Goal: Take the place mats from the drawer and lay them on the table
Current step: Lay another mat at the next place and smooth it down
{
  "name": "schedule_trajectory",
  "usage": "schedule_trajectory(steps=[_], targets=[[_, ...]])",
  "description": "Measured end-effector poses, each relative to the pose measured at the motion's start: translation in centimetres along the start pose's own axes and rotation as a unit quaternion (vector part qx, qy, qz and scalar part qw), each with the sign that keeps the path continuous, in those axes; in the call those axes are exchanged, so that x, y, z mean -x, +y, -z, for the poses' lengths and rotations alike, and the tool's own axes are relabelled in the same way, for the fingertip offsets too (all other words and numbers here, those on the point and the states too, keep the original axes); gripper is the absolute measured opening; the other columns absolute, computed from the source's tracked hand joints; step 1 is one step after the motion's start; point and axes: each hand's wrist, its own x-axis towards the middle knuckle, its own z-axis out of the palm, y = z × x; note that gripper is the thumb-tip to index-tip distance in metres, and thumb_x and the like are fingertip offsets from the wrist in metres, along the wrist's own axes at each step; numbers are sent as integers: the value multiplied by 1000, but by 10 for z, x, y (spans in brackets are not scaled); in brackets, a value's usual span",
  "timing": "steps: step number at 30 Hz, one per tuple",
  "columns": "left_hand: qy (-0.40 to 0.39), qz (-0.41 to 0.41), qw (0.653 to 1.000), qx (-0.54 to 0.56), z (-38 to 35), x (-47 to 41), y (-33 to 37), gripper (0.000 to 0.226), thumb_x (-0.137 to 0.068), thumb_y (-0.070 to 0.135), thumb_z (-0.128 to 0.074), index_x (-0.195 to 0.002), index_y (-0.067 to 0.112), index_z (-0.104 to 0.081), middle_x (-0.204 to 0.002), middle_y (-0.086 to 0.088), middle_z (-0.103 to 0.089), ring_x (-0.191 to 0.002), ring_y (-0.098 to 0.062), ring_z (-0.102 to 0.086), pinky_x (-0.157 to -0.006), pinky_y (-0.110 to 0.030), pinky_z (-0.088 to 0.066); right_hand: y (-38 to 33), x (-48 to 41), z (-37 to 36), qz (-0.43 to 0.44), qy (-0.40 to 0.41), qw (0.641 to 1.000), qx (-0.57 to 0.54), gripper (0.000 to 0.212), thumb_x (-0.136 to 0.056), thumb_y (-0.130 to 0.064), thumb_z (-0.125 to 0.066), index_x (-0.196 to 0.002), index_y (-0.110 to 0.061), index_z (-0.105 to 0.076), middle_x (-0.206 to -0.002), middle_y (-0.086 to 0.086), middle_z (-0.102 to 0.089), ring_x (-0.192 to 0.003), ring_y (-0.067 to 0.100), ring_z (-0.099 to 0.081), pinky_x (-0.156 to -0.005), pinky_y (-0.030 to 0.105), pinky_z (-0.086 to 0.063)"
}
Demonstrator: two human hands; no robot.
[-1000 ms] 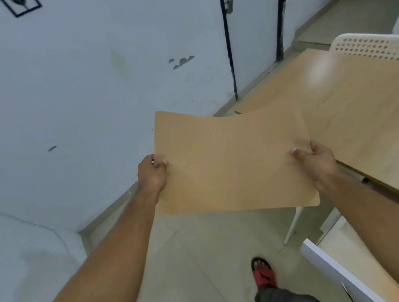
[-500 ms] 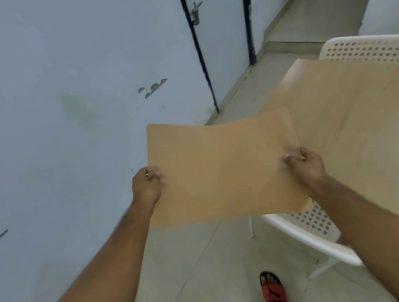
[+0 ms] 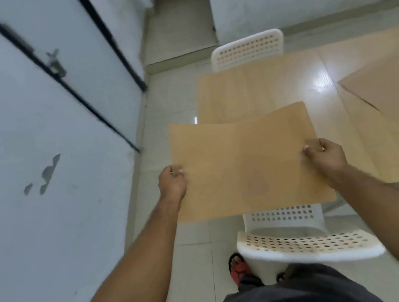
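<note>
You hold a thin tan mat (image 3: 243, 163) in the air, over the near corner of the table (image 3: 272, 87) and the white perforated chair (image 3: 307, 245) below. Your left hand (image 3: 172, 185) pinches its left edge, thumb on top, fingers curled beneath. Your right hand (image 3: 328, 158) pinches the right edge the same way. The mat is a rounded rectangle, smooth and matte, sagging slightly along the middle. The table is glossy pale wood. Two more tan mats (image 3: 388, 98) lie flat on it at right, overlapping. A second perforated chair (image 3: 247, 49) stands at the far end.
</note>
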Motion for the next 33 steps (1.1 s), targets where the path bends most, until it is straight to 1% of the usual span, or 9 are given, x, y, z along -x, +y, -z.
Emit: schedule_trajectory(steps=[3, 6, 10, 14, 19, 22, 26, 29, 33], targets=[[-47, -13, 998, -27, -27, -31, 15, 30, -99, 21, -53, -127, 15, -61, -123, -4, -65, -105, -23, -62, -95, -40, -53, 4, -11, 5, -10, 54, 998, 18, 31, -95, -22, -63, -125, -13, -65, -119, 7, -67, -97, 27, -61, -89, 38, -53], [-66, -15, 996, -49, -48, -51, 17, 25, -98, 19, -51, -120, 16, -63, -117, -3, -66, -103, -25, -63, -95, -43, -54, 8, -27, 4, -19, 80, 996, 37, 34, -95, -25, -63, -127, -14, -64, -119, 6, -66, -101, 27, -61, -95, 42, -52], [-64, 11, 996, -65, -64, -73, 14, 29, -98, 20, -49, -123, 16, -63, -120, -5, -66, -109, -28, -63, -99, -45, -52, 1, -53, -7, -21, 75, 995, 67, 40, -97, -27, -60, -135, -14, -59, -124, 7, -64, -110, 29, -59, -95, 35, -47], [-52, 37, 995, -70, -76, -86, 14, 25, -98, 16, -47, -116, 14, -64, -112, -5, -68, -102, -29, -64, -97, -46, -53, -10, -79, -13, 1, 69, 990, 119, 41, -98, -27, -58, -137, -15, -56, -134, 13, -61, -120, 35, -56, -96, 38, -44], [-44, 69, 990, -118, -90, -84, 7, 34, -99, 11, -44, -132, 10, -53, -124, -13, -63, -107, -32, -60, -92, -33, -47, 5, -95, -8, -3, 50, 975, 218, 48, -97, -33, -55, -141, -18, -49, -132, 16, -62, -118, 39, -58, -95, 43, -45], [-43, 34, 981, -187, -98, -73, 2, 47, -100, 10, -43, -146, 8, -37, -140, -16, -51, -123, -36, -53, -99, -38, -43, 14, -90, -8, -1, 43, 956, 291, 57, -96, -31, -54, -148, -16, -38, -133, 20, -58, -117, 42, -56, -94, 46, -46], [-66, -4, 963, -261, -108, -58, -7, 74, -99, 20, -50, -158, 10, -7, -158, -14, -22, -140, -36, -27, -111, -43, -32, 28, -79, -12, 36, 58, 911, 406, 69, -91, -28, -56, -152, -12, -29, -149, 23, -38, -127, 44, -43, -98, 52, -43], [-91, -27, 956, -277, -114, -53, -11, 74, -100, 24, -49, -158, 9, -5, -162, -14, -14, -144, -37, -22, -115, -44, -28, 42, -72, -16, 71, 25, 876, 476, 72, -91, -36, -54, -153, -18, -23, -160, 19, -22, -139, 42, -33, -105, 54, -38], [-130, -36, 943, -303, -114, -50, -19, 70, -104, 29, -39, -158, 7, -1, -166, -14, 4, -150, -35, -12, -119, -41, -20, 59, -67, -21, 103, -42, 835, 539, 69, -96, -53, -36, -156, -31, -10, -166, 14, -10, -151, 36, -14, -117, 53, -23]])
